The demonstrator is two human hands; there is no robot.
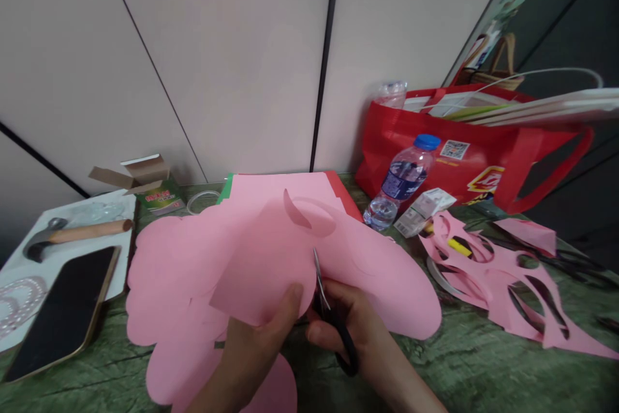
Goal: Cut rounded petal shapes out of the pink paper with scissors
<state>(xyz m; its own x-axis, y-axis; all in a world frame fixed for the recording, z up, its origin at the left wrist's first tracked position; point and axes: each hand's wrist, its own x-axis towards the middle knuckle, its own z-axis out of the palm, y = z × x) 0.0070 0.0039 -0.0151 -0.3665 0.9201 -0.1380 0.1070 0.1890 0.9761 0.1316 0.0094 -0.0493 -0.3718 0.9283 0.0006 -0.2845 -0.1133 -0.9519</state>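
Note:
Pinched in my left hand (271,329) is a sheet of pink paper (264,261) with a rounded right edge, its thumb lying on top. My right hand (355,329) grips black-handled scissors (333,319), whose blades stand partly apart at the right edge of that sheet. A curled pink strip (296,212) rises at the sheet's far side. Beneath and around both hands spread large pink paper shapes with scalloped outlines (164,284) and a long rounded pink piece (396,284) on the right. My left fingers are mostly hidden under the sheet.
Left lie a hammer (82,232), a phone (62,313) and pearl-like beads (22,303); an opened small box (157,194) stands behind. To the right are a water bottle (403,181), a white carton (425,210), a red bag (483,155) and pink paper offcuts (503,281).

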